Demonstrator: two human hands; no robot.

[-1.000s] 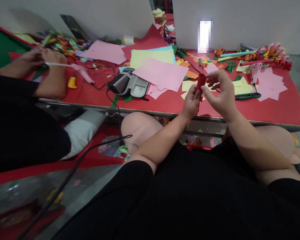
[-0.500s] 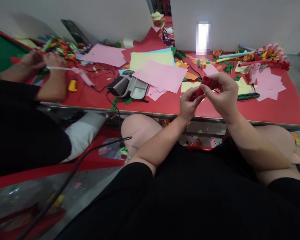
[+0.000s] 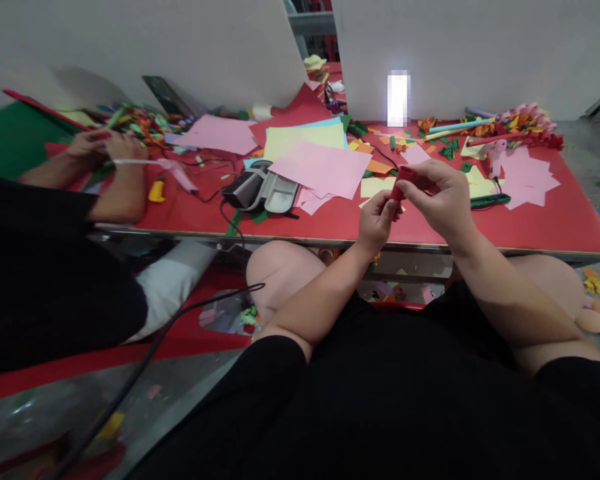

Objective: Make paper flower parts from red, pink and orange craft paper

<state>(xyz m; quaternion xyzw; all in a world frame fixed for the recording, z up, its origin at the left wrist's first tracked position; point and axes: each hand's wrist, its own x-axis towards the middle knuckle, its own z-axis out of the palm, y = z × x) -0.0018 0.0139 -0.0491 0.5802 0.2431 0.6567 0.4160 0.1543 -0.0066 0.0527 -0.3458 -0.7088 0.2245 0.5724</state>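
A small roll of red paper (image 3: 403, 181) is held between my two hands above the front of the red table. My left hand (image 3: 378, 219) grips its lower end, fingers closed round it. At the upper end, my right hand (image 3: 437, 193) pinches the roll between thumb and fingers. The tube's open end faces up. Beyond my hands lie yellow paper sheets (image 3: 378, 187) and a pink sheet (image 3: 323, 167). Right of my right hand a pink glue gun (image 3: 497, 159) stands near a green tool (image 3: 490, 201).
A co-worker's hands (image 3: 113, 148) work at the left, near another pink glue gun (image 3: 177, 175). An open grey case (image 3: 283, 193) sits mid-table. Paper flowers and rolled sticks (image 3: 460, 125) lie at the back right. A black cable (image 3: 180, 313) crosses the lower left.
The view has tilted up slightly, so the table appears lower. My hands still hold the red paper roll, which now stands a little more upright between them.
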